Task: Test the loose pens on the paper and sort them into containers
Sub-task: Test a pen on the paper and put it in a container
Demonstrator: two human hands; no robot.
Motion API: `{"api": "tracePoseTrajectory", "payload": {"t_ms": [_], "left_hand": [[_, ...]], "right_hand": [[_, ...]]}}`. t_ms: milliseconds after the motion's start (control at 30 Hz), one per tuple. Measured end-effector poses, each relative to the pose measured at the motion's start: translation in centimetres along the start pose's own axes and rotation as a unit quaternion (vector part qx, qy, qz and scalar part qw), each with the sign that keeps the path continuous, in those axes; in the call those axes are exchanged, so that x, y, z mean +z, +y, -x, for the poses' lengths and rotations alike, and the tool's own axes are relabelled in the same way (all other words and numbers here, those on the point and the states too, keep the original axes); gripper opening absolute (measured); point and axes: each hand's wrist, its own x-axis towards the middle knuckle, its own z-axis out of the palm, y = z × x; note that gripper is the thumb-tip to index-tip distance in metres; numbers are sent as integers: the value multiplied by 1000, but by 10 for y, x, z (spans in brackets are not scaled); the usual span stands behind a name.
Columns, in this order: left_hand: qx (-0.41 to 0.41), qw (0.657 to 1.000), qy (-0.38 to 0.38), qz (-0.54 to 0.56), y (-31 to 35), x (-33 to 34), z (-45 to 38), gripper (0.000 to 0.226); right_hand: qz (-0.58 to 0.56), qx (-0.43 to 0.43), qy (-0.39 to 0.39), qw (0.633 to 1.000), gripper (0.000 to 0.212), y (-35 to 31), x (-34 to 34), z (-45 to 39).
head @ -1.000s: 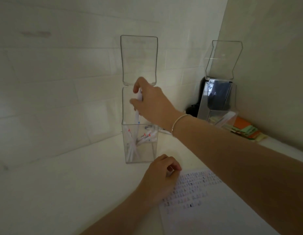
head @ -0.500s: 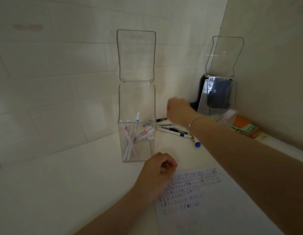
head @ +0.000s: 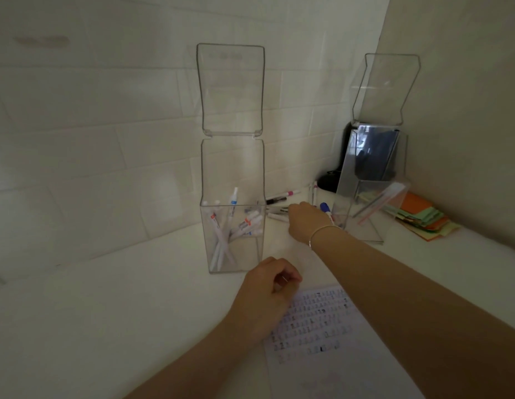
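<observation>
Nearest me, at six o'clock, one sheet of paper (head: 337,341) lies on the white counter (head: 106,312), marked with rows of small test scribbles. My left hand (head: 268,292) rests on its top-left corner, fingers curled in a loose fist — I see nothing held in it. Beyond, at twelve o'clock, a clear container (head: 232,226) with its lid up holds roughly seven white pens. My right hand (head: 305,223) reaches at one o'clock among about six loose pens (head: 279,210); I cannot tell whether its fingers grip one. A second clear container (head: 365,197) at two o'clock holds one pen.
</observation>
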Motion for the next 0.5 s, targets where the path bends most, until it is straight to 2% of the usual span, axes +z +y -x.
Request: {"api": "tracePoseTrajectory", "payload": {"t_ms": [100, 167, 233, 267, 300, 333, 400, 433, 500], "left_hand": [[0, 1000, -1, -3, -1, 0, -1, 19], [3, 1000, 3, -3, -1, 0, -1, 20], [1, 1000, 12, 7, -2, 0, -2, 19], [-2, 1000, 15, 17, -3, 0, -2, 18], [-5, 999, 17, 29, -2, -1, -1, 16], [-9, 999, 18, 41, -2, -1, -1, 14], [-15, 998, 22, 50, 1, -1, 0, 12], [-12, 998, 23, 54, 3, -1, 1, 14], [13, 998, 32, 56, 7, -1, 4, 23]], "right_hand": [[15, -13, -1, 1000, 30, 0, 1, -2], [-15, -19, -21, 999, 26, 0, -5, -1], [-129, -12, 11, 992, 22, 1, -20, 4], [-222, 6, 50, 974, 22, 3, -29, 9], [-335, 32, 91, 937, 22, 5, -40, 16], [-452, 56, 111, 884, 20, 9, -50, 26], [-634, 78, 71, 766, 16, 17, -64, 53], [-683, 75, 44, 725, 13, 20, -67, 67], [-727, 62, 15, 684, 16, 26, -66, 93]]}}
